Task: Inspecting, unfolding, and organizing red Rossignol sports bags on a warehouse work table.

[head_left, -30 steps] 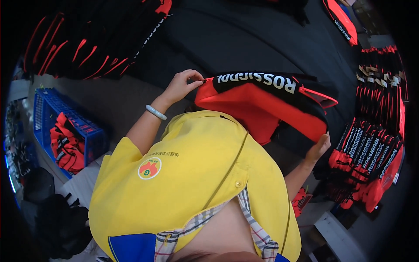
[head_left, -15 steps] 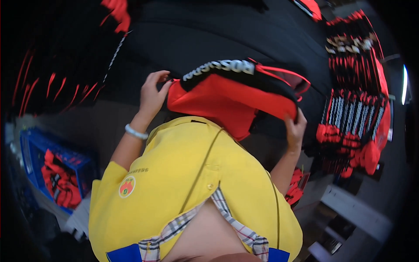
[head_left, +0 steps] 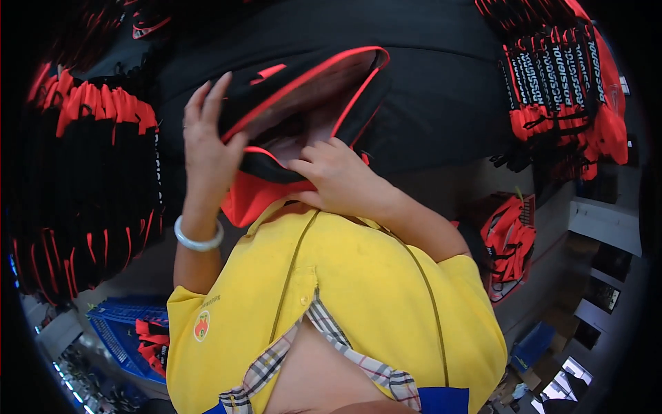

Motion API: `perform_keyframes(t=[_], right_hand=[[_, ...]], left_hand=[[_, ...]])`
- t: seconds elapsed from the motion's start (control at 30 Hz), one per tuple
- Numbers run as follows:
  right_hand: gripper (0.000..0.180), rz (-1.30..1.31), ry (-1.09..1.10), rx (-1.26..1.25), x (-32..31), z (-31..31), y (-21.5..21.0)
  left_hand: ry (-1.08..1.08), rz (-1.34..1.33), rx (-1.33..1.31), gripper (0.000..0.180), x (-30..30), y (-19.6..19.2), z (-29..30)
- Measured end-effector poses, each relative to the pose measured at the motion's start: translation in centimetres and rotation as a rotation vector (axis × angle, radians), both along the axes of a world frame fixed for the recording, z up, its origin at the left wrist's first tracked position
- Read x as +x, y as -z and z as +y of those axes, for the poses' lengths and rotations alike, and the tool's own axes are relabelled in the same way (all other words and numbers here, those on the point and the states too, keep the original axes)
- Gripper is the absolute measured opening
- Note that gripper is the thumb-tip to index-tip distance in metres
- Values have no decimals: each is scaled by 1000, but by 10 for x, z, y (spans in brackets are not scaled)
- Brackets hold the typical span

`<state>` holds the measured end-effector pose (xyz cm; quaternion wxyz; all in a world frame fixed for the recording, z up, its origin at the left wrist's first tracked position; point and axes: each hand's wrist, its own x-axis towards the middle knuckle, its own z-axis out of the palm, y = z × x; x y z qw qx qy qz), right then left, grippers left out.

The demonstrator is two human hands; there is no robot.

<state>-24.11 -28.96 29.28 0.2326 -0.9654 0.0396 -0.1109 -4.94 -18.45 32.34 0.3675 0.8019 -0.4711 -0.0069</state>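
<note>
A black and red bag [head_left: 262, 101] lies on the dark table in front of my body. Its mouth gapes, edged with red binding, and a pale lining shows inside. Beside the bag's left edge is my left hand [head_left: 207, 141], its fingers stretched out and the thumb apart, close to the red-edged rim. My right hand [head_left: 338, 172] reaches across from the right. Its bent fingers grip the near rim, with the fingertips over the edge of the opening. The bag's red lower part sits against my yellow shirt, and its underside is hidden.
Black and red pieces [head_left: 103, 165] stand stacked at the left, and another packed row of similar pieces [head_left: 552, 83] is at the right. A blue crate [head_left: 121, 338] with red items is low on the left. More red items [head_left: 507, 234] sit at lower right.
The bag has turned and its mouth now gapes toward me. My right hand has moved left from its far end to the near rim. My left hand has shifted left and its fingers are stretched.
</note>
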Motion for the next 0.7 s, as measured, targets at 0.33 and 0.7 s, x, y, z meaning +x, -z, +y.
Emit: perform_keyframes(t=[0.33, 0.7], right_hand=[[42, -112, -344, 72, 21, -23, 3], [29, -310, -123, -42, -48, -41, -10]], left_hand=[[146, 26, -33, 35, 8, -6, -19], [-511, 240, -185, 42, 226, 82, 106]])
